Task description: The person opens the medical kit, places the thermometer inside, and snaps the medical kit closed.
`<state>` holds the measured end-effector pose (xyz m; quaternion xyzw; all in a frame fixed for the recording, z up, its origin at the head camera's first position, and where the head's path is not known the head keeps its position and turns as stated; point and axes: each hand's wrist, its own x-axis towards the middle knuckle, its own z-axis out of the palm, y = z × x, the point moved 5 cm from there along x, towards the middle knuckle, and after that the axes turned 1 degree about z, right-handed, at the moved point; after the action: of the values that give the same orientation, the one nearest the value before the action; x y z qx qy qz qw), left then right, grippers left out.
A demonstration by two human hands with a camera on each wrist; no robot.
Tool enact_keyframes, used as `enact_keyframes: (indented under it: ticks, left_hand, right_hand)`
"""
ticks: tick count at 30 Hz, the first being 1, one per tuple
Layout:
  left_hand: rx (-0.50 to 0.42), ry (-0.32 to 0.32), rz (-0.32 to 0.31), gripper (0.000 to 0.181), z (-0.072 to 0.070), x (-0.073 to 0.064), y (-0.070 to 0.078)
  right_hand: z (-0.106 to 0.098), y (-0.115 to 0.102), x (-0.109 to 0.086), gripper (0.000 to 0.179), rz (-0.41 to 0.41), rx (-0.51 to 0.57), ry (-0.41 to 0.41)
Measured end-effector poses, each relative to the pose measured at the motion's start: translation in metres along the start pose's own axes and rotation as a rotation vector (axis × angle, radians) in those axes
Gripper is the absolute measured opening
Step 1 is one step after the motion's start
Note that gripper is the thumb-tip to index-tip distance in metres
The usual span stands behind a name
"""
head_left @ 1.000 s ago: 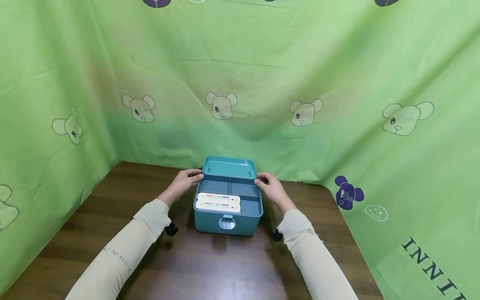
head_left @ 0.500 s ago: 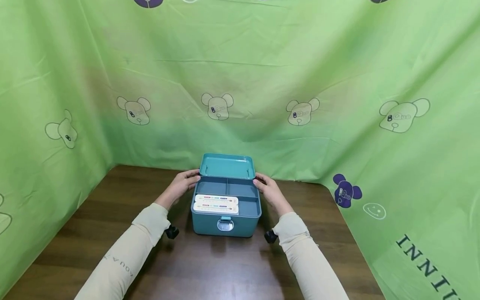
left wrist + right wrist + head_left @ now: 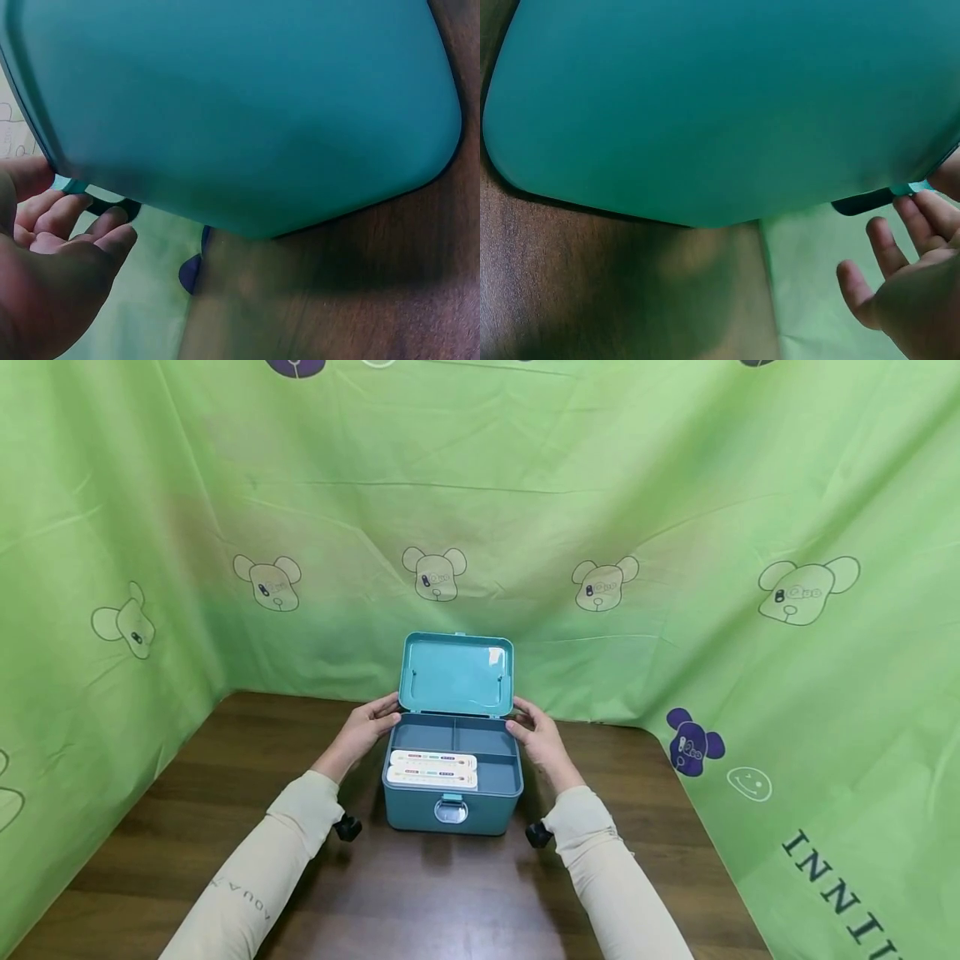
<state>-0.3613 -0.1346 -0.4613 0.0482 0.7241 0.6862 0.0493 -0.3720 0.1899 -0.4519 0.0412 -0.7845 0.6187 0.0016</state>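
Observation:
A teal storage box [image 3: 452, 814] stands on the table with its lid [image 3: 457, 675] raised and its metal front clasp [image 3: 451, 811] facing me. At the rear left corner, my left hand [image 3: 360, 735] has its thumb by the rim and its fingers behind the lid's lower edge. My right hand [image 3: 545, 743] holds the rear right corner likewise. Both wrist views show curved fingers at the lid's back, beside a dark strip [image 3: 862, 202]. Inside the front compartment lie two slim white packs [image 3: 432, 768] with coloured print; a bare part shows at their right.
Behind the box, a divider [image 3: 454, 734] aside, hangs a green curtain [image 3: 345, 527] printed with bear heads, close to the back edge. Brown wooden table [image 3: 420, 910] extends in front and to both sides. A dark wrist camera [image 3: 538, 834] sits under each cuff.
The lid has swung up from leaning far back to standing nearly upright. Both hands have stayed at the rear corners, and the box and white packs have kept their places.

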Motion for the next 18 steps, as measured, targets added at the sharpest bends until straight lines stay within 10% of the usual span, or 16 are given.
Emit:
enact_keyframes:
  ticks: [18]
  left_hand:
    - [0.041, 0.198, 0.101, 0.048, 0.004, -0.009, 0.012]
  right_hand:
    - [-0.007, -0.011, -0.009, 0.052, -0.111, -0.078, 0.132]
